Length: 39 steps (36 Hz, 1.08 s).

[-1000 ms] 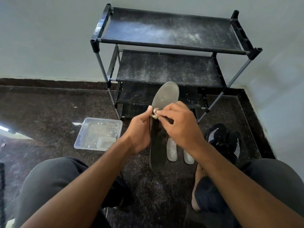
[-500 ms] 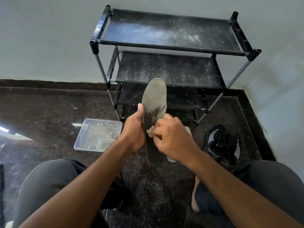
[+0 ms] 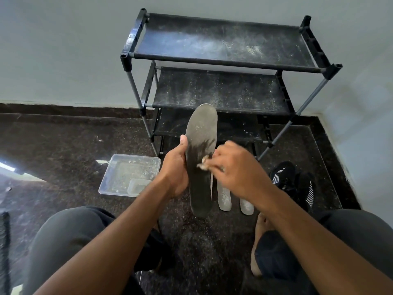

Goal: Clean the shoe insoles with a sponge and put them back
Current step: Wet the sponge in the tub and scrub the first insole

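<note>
The fingers [image 3: 221,155] of the right hand [image 3: 238,171] curl tightly round a small, pale, crumpled sponge [image 3: 203,163], pinching it so that only a scrap of it shows beyond the fingertips. That scrap presses on the face of the held insole [image 3: 201,158], just right of its middle line, at the border between its pale grey far half and its dark, wet-looking near half. The left hand [image 3: 175,173] grips the same insole from the left: its thumb lies along the insole's left edge, pointing far, while its other fingers wrap behind and are hidden. The insole stands nearly upright between the two hands, toe end far and raised, heel end near and hanging above the floor [image 3: 63,145].

Two more insoles [image 3: 224,198] lie flat on the dark speckled floor just right of the held one, side by side, their far ends covered by the right hand and wrist. Further right, a pair of black shoes [image 3: 295,182] with white stripes sits near the wall. A clear plastic tray [image 3: 110,179] rests on the floor to the left of the left hand, with a smaller clear container inside its near right corner. Beyond the hands stands a dusty black shoe rack [image 3: 223,45] against the grey wall. The person's knees, in dark trousers, frame the near edge, and a bare foot shows by the right knee.
</note>
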Tool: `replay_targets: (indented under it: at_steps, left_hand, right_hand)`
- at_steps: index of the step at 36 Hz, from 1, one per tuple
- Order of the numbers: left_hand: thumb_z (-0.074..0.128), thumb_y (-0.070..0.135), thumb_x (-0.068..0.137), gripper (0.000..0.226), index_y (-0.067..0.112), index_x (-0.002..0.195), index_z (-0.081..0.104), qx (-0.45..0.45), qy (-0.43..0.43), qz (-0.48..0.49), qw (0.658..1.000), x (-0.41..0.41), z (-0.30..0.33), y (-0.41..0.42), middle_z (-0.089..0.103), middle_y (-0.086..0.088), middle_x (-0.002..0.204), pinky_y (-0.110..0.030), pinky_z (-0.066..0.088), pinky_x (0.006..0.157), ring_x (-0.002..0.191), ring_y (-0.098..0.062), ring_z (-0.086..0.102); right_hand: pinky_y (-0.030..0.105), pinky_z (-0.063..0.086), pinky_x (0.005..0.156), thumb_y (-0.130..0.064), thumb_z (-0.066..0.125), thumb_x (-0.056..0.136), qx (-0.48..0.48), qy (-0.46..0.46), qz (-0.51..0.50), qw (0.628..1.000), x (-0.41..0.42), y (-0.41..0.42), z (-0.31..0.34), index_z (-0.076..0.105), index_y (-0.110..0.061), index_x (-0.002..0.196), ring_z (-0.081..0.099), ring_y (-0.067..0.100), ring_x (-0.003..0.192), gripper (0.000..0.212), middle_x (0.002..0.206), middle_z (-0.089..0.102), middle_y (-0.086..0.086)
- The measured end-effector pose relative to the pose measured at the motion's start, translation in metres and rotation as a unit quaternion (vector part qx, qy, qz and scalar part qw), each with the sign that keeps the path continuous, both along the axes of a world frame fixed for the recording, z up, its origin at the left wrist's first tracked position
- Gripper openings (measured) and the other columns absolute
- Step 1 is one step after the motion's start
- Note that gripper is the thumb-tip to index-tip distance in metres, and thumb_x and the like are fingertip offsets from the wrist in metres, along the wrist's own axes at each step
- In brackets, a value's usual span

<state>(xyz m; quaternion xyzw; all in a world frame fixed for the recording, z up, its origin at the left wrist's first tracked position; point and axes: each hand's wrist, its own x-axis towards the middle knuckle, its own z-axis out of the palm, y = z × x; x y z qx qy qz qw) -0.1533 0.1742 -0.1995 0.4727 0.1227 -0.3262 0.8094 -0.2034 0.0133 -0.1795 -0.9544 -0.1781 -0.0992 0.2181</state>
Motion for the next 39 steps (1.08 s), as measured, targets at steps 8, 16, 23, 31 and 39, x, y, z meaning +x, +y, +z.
replay_targets:
  at_steps: [8,16,23,31,39]
  left_hand:
    - [0.027,0.057,0.109,0.074,-0.002,0.124,0.067,-0.007,0.012,0.016,1.000,0.002,-0.001,0.001,0.071,-0.026,0.122,-0.043,0.062,0.086,0.105,-0.033,0.073]
    - [0.023,0.054,0.110,0.071,-0.003,0.126,0.063,-0.030,0.010,0.026,0.999,0.003,0.005,0.003,0.072,-0.026,0.119,-0.042,0.064,0.085,0.104,-0.032,0.075]
    - [0.020,0.057,0.109,0.075,-0.002,0.122,0.065,-0.027,0.038,0.052,0.998,0.006,0.004,0.008,0.072,-0.027,0.120,-0.048,0.055,0.099,0.106,-0.034,0.069]
    - [0.025,0.052,0.111,0.070,-0.004,0.120,0.064,-0.049,0.039,0.050,0.997,0.004,0.007,0.002,0.073,-0.028,0.115,-0.041,0.064,0.086,0.101,-0.033,0.076]
    - [0.025,0.056,0.110,0.073,-0.003,0.131,0.061,-0.020,0.035,0.020,0.999,0.001,0.003,0.004,0.069,-0.027,0.127,-0.043,0.052,0.102,0.118,-0.034,0.070]
  right_hand:
    - [0.043,0.053,0.076,-0.016,0.069,0.089,-0.006,0.047,0.022,0.999,-0.001,0.009,-0.009,0.080,-0.010,0.090,0.053,0.019,0.088,0.012,0.086,0.063,0.001]
    - [0.027,0.049,0.074,-0.013,0.075,0.088,0.039,-0.026,-0.019,0.999,0.004,0.001,-0.004,0.080,-0.011,0.093,0.052,0.018,0.080,0.008,0.082,0.065,-0.001]
    - [0.040,0.053,0.070,-0.024,0.061,0.091,-0.016,0.063,0.025,0.998,-0.006,0.010,-0.020,0.081,-0.015,0.090,0.054,0.016,0.082,0.022,0.085,0.065,-0.003]
    - [0.032,0.053,0.088,-0.015,0.057,0.100,0.009,-0.020,-0.024,0.999,-0.008,0.021,-0.013,0.073,0.000,0.110,0.050,0.019,0.093,0.024,0.097,0.056,0.004]
    - [0.034,0.055,0.093,-0.010,0.068,0.095,0.089,0.001,-0.058,0.994,-0.013,0.031,-0.018,0.075,0.001,0.097,0.060,0.020,0.087,0.013,0.092,0.060,0.007]
